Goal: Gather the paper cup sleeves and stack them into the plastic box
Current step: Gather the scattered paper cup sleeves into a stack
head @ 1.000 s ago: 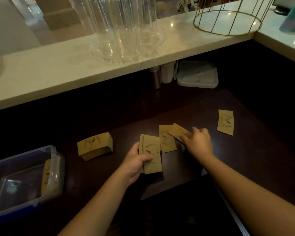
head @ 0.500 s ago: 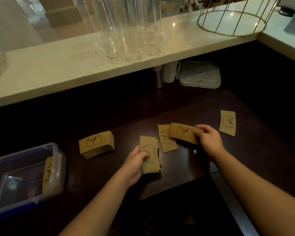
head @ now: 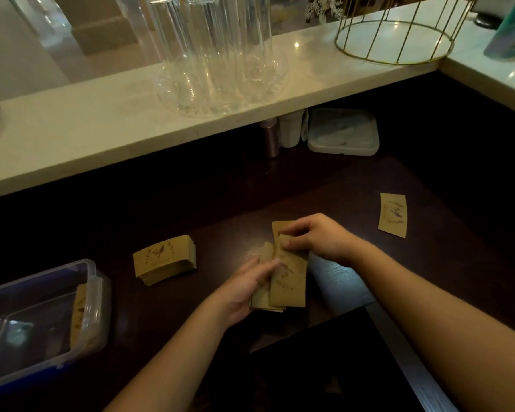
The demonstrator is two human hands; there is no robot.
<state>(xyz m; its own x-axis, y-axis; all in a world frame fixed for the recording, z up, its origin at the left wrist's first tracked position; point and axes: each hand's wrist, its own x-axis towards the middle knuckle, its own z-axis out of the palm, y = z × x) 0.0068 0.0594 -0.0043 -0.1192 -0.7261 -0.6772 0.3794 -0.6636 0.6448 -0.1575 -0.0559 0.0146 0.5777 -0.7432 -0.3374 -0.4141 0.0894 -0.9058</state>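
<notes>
A dark wooden counter (head: 354, 179) carries a stack of sleeves (head: 164, 259) left of centre; a single sleeve (head: 392, 215) lies well apart to the right. A clear plastic box (head: 92, 295) sits at its left edge; a lidded white container (head: 343, 132) rests at the back.

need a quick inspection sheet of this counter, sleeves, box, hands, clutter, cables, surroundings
surface: dark wooden counter, under a pale stone ledge.
job's things: brown paper sleeve bundle in hand; neat sleeve stack lying apart; single loose sleeve far right; clear plastic box with blue base at left, a few sleeves standing inside.
clutter: white lidded container, small cups under the ledge.
grippers: left hand grips the bundle; right hand presses a sleeve onto it.
cables: nothing seen.
surroundings: clear ribbed glassware, gold wire basket on the ledge.
</notes>
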